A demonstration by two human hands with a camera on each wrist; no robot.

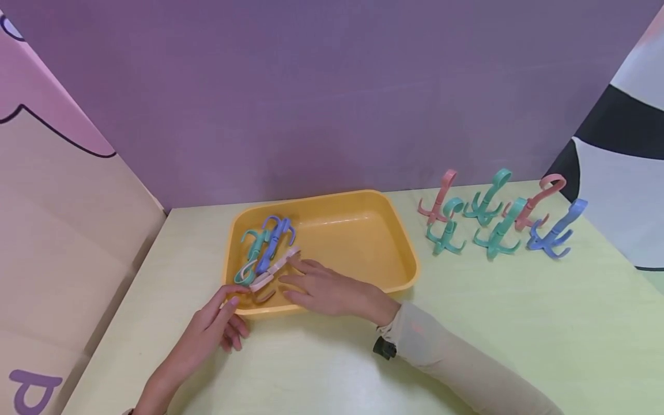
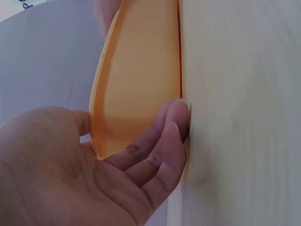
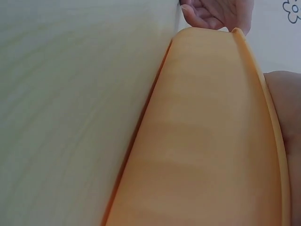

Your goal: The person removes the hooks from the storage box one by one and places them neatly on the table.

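Observation:
Near the front left corner of a yellow tray (image 1: 358,242), my left hand (image 1: 210,325) holds the rim between thumb and fingers. In the left wrist view, the other fingers of the left hand (image 2: 117,165) bend against the tray's outer wall. My right hand (image 1: 334,291) reaches over the front rim with fingers spread, a fingertip at the end of a pale pink hook hanger (image 1: 277,266). That hanger lies slanted inside the tray. Behind it lie a blue hook hanger (image 1: 272,245) and a green hook hanger (image 1: 256,248), partly covered. The right wrist view hides the right fingertips behind the rim.
On the table (image 1: 321,369) right of the tray stand several hook hangers, among them a blue one (image 1: 555,233), a green one (image 1: 499,233) and a pink one (image 1: 441,199). A purple panel (image 1: 332,98) rises behind, with printed side walls left and right.

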